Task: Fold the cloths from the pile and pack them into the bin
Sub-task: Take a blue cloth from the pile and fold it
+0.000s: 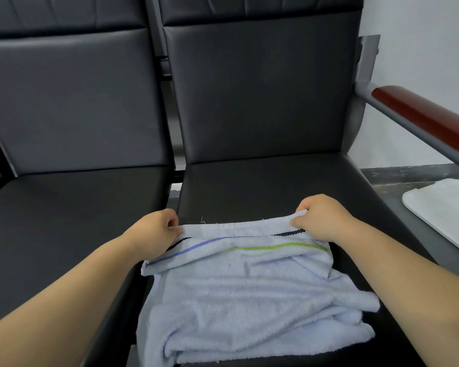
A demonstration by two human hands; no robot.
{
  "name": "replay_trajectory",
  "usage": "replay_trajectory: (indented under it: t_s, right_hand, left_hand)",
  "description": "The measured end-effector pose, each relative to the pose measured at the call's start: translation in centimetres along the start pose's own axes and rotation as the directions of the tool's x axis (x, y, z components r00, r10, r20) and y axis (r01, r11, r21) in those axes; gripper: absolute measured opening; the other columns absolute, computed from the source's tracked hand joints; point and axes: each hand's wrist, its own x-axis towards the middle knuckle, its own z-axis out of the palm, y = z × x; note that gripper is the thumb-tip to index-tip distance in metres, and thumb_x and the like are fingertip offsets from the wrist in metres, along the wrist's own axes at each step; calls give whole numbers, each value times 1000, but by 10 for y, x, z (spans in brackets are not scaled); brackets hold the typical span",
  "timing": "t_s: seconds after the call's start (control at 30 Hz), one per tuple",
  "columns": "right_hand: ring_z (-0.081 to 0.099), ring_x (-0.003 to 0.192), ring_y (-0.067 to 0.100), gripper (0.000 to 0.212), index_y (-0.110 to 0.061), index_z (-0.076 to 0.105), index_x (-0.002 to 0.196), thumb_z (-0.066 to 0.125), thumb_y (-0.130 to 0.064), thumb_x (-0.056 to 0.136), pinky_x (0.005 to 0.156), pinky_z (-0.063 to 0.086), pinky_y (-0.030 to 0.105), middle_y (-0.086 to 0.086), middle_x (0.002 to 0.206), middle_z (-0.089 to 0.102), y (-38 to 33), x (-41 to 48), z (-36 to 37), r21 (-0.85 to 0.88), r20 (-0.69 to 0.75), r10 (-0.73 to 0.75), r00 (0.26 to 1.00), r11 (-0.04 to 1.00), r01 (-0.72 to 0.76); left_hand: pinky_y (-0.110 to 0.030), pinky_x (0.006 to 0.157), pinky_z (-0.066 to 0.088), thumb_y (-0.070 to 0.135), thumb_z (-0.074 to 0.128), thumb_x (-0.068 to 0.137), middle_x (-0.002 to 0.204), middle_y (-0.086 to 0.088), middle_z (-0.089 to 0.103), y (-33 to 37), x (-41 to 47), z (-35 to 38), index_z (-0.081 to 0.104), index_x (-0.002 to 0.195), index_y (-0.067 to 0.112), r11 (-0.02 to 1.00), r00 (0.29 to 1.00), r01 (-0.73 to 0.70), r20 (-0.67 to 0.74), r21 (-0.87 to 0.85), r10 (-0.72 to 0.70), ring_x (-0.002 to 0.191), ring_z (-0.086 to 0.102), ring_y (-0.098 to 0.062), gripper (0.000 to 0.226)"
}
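Black padded seats stand in a row before us against a pale wall [421, 49], each with a tall cushioned back. On the right-hand seat [263, 181] lies the cloth [249, 287], a pale blue terry towel. It covers the near part of the cushion and bunches into loose folds at the edge closest to us. We cannot tell whether those lower layers belong to the same cloth or to others beneath it.

Our left hand [154, 231] pinches the cloth's far left corner between thumb and curled fingers. Our right hand [321, 218] grips the far right corner in the same way, so the far hem is drawn out between the two hands, just above the seat. Near that hem we see the cloth's only markings: a blue stripe [196, 246], a green stripe [281, 246] and a dark stripe [289, 233], all woven like cord.

The left-hand seat [77, 207] lies just beside the cloth. To the right, a reddish-brown armrest [421, 112] rests on a grey metal frame. Beyond it, a flat white tray [445, 207] with rounded corners lies on the grey floor [398, 178].
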Motion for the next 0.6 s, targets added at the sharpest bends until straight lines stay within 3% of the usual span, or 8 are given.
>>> replay_trajectory:
  t_s: [0.1,0.17,0.2,0.27,0.37,0.47,0.6]
  right_hand:
    - [67,90,41,38,3,69,118,69,-15,85,75,56,50,27,120,68,-4,0,0,-30,3,13,1000,999,-13]
    - [58,76,37,38,8,68,113,67,-15,83,66,48,44,30,102,69,-7,0,0,-43,47,26,999,999,-24]
    - [49,71,28,26,6,69,98,67,-15,82,63,41,38,22,85,62,-9,0,0,-51,74,35,997,998,-31]
    - [40,71,21,12,-12,54,76,65,-15,80,62,33,34,7,77,46,-11,-2,-1,-76,115,42,993,997,-34]
    - [42,72,21,14,-16,52,80,65,-14,81,65,34,35,5,79,48,-10,-6,-7,-90,117,-13,993,996,23]
    - [48,66,18,13,-15,55,77,66,-12,82,59,40,33,0,76,57,-4,-8,-12,-69,63,-58,996,996,62]
    - [59,70,16,12,-25,64,88,65,-13,86,59,48,32,-5,83,65,-5,-14,-20,-66,-3,-136,991,989,136]
  left_hand:
    - [-35,74,52,32,60,96,86,2,67,2,0,-2,57,92,23,1000,999,-15,40,1,15,79,62,-18,11]
    - [-30,68,47,32,58,96,92,2,62,2,-1,-5,56,89,22,998,997,-38,76,45,34,78,59,-17,12]
    - [-28,66,44,31,57,96,94,1,59,3,-2,-6,55,86,22,997,995,-47,87,61,41,77,57,-17,14]
    - [-26,62,41,26,55,96,90,1,60,5,-4,-8,54,84,18,998,995,-49,90,45,44,72,54,-17,15]
    - [-28,57,41,20,54,93,76,-5,67,10,-11,-15,54,84,14,999,997,-37,66,-17,38,61,48,-16,11]
    - [-34,59,42,19,55,92,78,-9,68,11,-18,-26,51,84,15,998,998,-56,40,-38,58,62,48,-18,10]
    - [-33,56,40,21,53,95,73,-6,63,12,-30,-39,45,83,18,994,994,-109,28,12,108,61,44,-19,14]
